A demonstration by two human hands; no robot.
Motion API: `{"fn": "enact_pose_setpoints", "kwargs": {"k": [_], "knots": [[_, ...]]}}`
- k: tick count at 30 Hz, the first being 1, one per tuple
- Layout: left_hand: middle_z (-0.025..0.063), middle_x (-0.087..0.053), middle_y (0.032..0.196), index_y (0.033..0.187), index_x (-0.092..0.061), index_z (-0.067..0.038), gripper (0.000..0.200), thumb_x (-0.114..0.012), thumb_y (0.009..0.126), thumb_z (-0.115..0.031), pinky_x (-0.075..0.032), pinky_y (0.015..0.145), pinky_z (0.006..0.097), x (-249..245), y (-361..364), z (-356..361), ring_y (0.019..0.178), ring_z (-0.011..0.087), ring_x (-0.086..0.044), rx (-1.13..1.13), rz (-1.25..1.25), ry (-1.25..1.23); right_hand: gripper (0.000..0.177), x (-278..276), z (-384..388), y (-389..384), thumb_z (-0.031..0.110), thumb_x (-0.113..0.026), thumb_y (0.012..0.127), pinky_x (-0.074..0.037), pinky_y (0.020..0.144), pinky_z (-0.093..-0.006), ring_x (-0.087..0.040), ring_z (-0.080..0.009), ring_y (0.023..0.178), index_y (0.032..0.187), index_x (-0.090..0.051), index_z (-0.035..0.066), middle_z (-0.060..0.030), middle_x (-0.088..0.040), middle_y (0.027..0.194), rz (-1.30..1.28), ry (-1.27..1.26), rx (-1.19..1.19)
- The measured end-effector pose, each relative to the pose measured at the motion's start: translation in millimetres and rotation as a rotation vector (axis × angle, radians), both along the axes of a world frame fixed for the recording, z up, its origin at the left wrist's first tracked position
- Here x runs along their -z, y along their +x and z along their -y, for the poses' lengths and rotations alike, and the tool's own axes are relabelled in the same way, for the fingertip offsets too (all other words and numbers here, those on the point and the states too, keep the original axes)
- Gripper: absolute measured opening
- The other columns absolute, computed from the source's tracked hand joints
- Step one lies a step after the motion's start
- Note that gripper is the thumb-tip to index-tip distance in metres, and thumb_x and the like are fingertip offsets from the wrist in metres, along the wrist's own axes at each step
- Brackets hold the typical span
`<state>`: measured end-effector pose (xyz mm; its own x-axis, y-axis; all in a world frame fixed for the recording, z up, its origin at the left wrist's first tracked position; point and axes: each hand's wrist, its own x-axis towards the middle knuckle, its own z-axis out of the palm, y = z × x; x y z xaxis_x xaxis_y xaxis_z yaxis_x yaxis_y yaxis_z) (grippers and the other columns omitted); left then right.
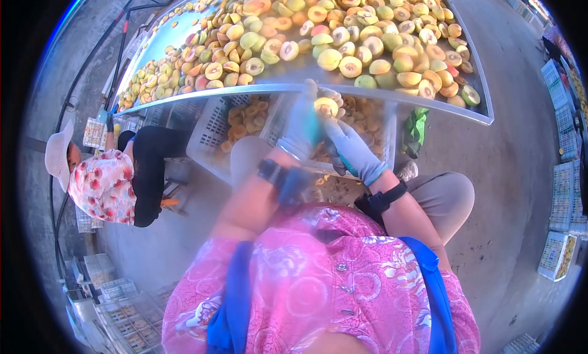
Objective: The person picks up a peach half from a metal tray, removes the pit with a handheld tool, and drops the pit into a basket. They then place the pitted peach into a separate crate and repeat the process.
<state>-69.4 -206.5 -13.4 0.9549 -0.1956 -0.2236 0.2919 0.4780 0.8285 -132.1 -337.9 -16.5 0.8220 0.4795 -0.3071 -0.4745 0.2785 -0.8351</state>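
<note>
Both my hands wear pale gloves and meet just below the front rim of a metal table [306,87]. My left hand [302,124] is blurred, its fingers raised beside a yellow fruit half [326,107]. My right hand [354,147] is angled up to that fruit half, its fingertips against the fruit's lower edge. Which hand bears the fruit is hard to tell. On the table lie many halved fruits [350,66], some with the stone showing. Under my hands stands a white crate [388,133] with fruit pieces in it.
Another perforated crate [211,124] with fruit stands to the left. A person [104,182] in a hat sits at far left. A green bag [416,132] lies right of the crates. Stacked crates [560,194] line the right side; more crates [128,320] are at lower left.
</note>
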Motion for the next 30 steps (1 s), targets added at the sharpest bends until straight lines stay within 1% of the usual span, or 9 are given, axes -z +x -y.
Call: {"fn": "enact_pose_setpoints", "kwargs": {"k": [5, 8, 13, 18, 20, 22, 25, 28, 30], "knots": [[0.0126, -0.065, 0.085, 0.089, -0.062, 0.0, 0.053, -0.043, 0.1, -0.049, -0.055, 0.07, 0.0337, -6, -4, 7, 0.075, 0.0226, -0.063, -0.122, 0.223, 0.319, 0.029, -4, -3, -3, 0.04, -0.046, 0.1, -0.023, 0.037, -0.0201, -0.034, -0.0028, 0.044, 0.102, -0.057, 0.013, 0.0097, -0.043, 0.063, -0.113, 0.218, 0.053], [0.0086, -0.066, 0.085, 0.093, -0.062, -0.002, 0.06, -0.045, 0.095, -0.059, -0.055, 0.066, 0.0263, -21, -7, -3, 0.074, 0.0179, -0.065, 0.08, 0.108, 0.119, 0.03, 5, 8, 0, 0.043, -0.046, 0.1, -0.023, 0.037, -0.0194, -0.035, -0.0025, 0.043, 0.101, -0.057, 0.015, 0.0099, -0.043, 0.062, -0.203, 0.379, -0.137], [0.0088, -0.065, 0.078, 0.079, -0.064, -0.003, 0.066, -0.043, 0.094, -0.063, -0.05, 0.069, 0.0267, -21, -6, -14, 0.074, 0.0158, -0.063, 0.257, 0.295, 0.492, 0.032, 2, 5, -7, 0.045, -0.047, 0.1, -0.022, 0.036, -0.019, -0.033, -0.0018, 0.042, 0.099, -0.056, 0.015, 0.0099, -0.042, 0.06, -0.178, 0.287, -0.13], [0.0097, -0.065, 0.077, 0.073, -0.062, -0.004, 0.065, -0.044, 0.093, -0.063, -0.05, 0.068, 0.0294, -15, -2, -26, 0.072, 0.0174, -0.062, 0.356, 0.221, 0.388, 0.032, 6, -2, -6, 0.043, -0.046, 0.1, -0.021, 0.033, -0.0186, -0.032, -0.002, 0.039, 0.103, -0.057, 0.013, 0.0093, -0.039, 0.057, -0.22, 0.412, -0.175], [0.0093, -0.064, 0.078, 0.072, -0.061, -0.004, 0.064, -0.044, 0.093, -0.062, -0.05, 0.068, 0.0303, -14, -2, -28, 0.071, 0.018, -0.061, 0.377, 0.203, 0.312, 0.034, 28, -5, -2, 0.042, -0.045, 0.101, -0.021, 0.031, -0.0196, -0.029, -0.0028, 0.036, 0.104, -0.057, 0.011, 0.0083, -0.037, 0.056, -0.355, 0.911, -0.454], [0.0127, -0.065, 0.084, 0.088, -0.063, -0.003, 0.058, -0.043, 0.097, -0.056, -0.052, 0.07, 0.0363, -18, -10, -28, 0.075, 0.0249, -0.063, 0.33, 0.076, -0.004, 0.036, 33, -8, -2, 0.044, -0.043, 0.101, -0.021, 0.03, -0.0204, -0.028, -0.003, 0.035, 0.105, -0.057, 0.01, 0.0081, -0.035, 0.056, -0.408, 0.972, -0.474], [0.0103, -0.063, 0.08, 0.083, -0.058, -0.006, 0.048, -0.052, 0.094, -0.053, -0.055, 0.07, 0.0362, -12, -10, -25, 0.073, 0.0208, -0.063, 0.117, -0.096, -0.197, 0.041, 31, -11, -4, 0.047, -0.041, 0.101, -0.021, 0.029, -0.0215, -0.027, -0.0031, 0.034, 0.108, -0.055, 0.009, 0.0077, -0.033, 0.056, -0.462, 1.106, -0.524], [0.0134, -0.066, 0.089, 0.097, -0.064, -0.001, 0.05, -0.049, 0.097, -0.049, -0.055, 0.075, 0.0397, 15, 12, -68, 0.08, 0.0261, -0.065, -0.089, 0.073, -0.207, 0.045, 27, -6, -4, 0.05, -0.037, 0.101, -0.023, 0.03, -0.0213, -0.03, -0.0033, 0.036, 0.112, -0.053, 0.009, 0.0074, -0.034, 0.059, -0.424, 1.144, -0.603], [0.0111, -0.066, 0.09, 0.103, -0.065, -0.001, 0.041, -0.053, 0.097, -0.04, -0.054, 0.077, 0.0357, 11, 28, -107, 0.083, 0.0199, -0.064, -0.255, 0.092, 0.028, 0.044, 34, -4, -3, 0.049, -0.035, 0.102, -0.027, 0.03, -0.021, -0.033, -0.0041, 0.036, 0.105, -0.052, 0.009, 0.0052, -0.039, 0.062, -0.455, 1.232, -0.424]]}}
